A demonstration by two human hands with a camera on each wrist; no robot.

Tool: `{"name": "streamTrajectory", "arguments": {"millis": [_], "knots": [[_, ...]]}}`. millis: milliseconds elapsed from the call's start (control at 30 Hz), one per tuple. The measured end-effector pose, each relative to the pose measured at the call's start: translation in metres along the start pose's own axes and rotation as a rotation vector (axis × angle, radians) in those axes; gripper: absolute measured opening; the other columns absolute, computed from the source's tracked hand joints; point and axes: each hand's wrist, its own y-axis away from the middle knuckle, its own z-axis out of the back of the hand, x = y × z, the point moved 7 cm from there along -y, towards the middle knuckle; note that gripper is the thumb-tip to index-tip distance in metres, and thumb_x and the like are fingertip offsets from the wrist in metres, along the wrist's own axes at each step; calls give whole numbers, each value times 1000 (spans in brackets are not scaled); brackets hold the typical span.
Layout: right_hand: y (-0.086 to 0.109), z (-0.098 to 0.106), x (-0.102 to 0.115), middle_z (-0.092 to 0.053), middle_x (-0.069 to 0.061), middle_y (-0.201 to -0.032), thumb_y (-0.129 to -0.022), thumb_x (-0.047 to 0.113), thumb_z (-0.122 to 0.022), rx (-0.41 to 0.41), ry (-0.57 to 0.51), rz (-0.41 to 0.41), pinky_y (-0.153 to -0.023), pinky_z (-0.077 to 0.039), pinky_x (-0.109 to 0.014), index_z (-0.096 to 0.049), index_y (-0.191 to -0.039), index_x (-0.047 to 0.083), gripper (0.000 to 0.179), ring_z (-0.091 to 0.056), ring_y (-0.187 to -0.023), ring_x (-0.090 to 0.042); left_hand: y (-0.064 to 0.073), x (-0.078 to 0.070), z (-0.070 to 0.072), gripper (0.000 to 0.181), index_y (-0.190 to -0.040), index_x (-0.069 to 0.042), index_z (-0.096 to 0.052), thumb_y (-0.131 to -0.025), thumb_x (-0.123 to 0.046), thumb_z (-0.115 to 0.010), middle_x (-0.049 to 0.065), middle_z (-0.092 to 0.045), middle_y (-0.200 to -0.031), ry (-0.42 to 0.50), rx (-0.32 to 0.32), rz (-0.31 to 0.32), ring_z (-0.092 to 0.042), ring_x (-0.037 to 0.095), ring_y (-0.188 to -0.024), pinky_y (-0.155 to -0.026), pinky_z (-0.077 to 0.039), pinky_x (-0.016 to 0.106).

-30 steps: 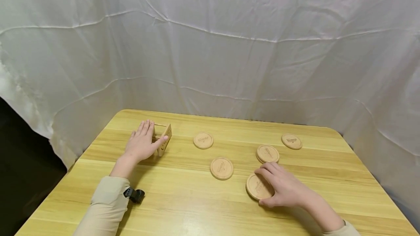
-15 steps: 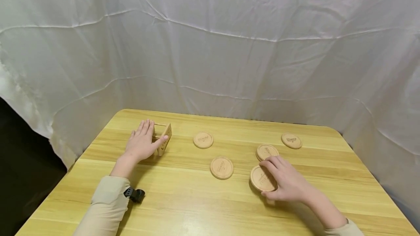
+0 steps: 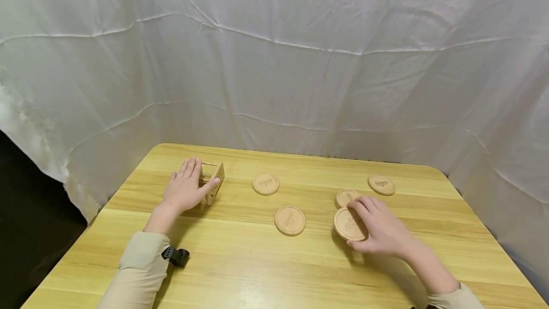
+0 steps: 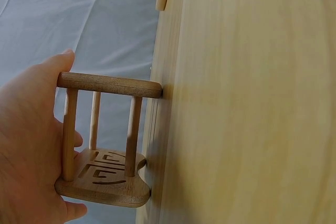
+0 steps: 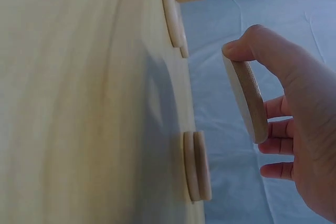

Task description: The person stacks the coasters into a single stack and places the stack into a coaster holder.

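In the head view my right hand [image 3: 381, 228] pinches a round wooden coaster [image 3: 349, 224] with an engraved face, thumb at the near edge and fingers at the far edge. The right wrist view has this coaster [image 5: 247, 98] lifted off the table and tilted. Just behind it lies a stack of two coasters [image 5: 197, 166], partly covered in the head view. At the table's left, my left hand [image 3: 184, 187] rests with extended fingers across the top of a wooden coaster holder [image 3: 216, 182]. Cut-out side panels joined by round posts make up the holder [image 4: 107, 85].
Two single coasters lie mid-table, one farther back [image 3: 265, 183] and one nearer [image 3: 290, 220]. Another coaster [image 3: 381, 184] sits at the back right. A pale curtain [image 3: 274, 85] hangs behind the wooden table [image 3: 240, 266].
My right hand has raised the coaster from the table and moved it slightly away from me and to the right, toward the stack. The left hand and holder have stayed put.
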Motion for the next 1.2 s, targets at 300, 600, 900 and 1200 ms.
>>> {"name": "streamTrajectory", "arguments": {"millis": [300,600,900,1200], "knots": [[-9,6,-9,-55,-8,-108,-59,50,-80,-24,-6,-18,-87,-46,-44,-58,-119,3,80,-51,-100,-23,1,3,-2,99,-156,0,-5,-94,-72,-30,22,0,-163,-6,-2,2,2,41,-151,-118,-3,66],[-18,9,-20,-57,-11,-109,-61,49,-80,-20,-28,-62,-87,-47,-48,-58,-116,2,76,-53,-100,-28,2,3,-3,98,-156,0,-5,-94,-72,-29,22,1,-163,-13,0,3,2,41,-151,-119,-3,65],[-27,8,-35,-57,-12,-107,-63,48,-79,-3,-41,-116,-91,-39,-54,-58,-117,2,74,-51,-104,-33,0,2,-2,98,-156,0,-4,-94,-72,-30,21,2,-163,-2,0,4,3,40,-151,-119,-2,65],[-31,0,-56,-57,-10,-106,-66,48,-79,33,-24,-198,-87,-40,-55,-59,-119,6,70,-51,-103,-32,-3,1,-2,99,-155,1,-4,-94,-72,-30,22,2,-163,7,-6,-11,3,41,-151,-118,-2,66]]}}
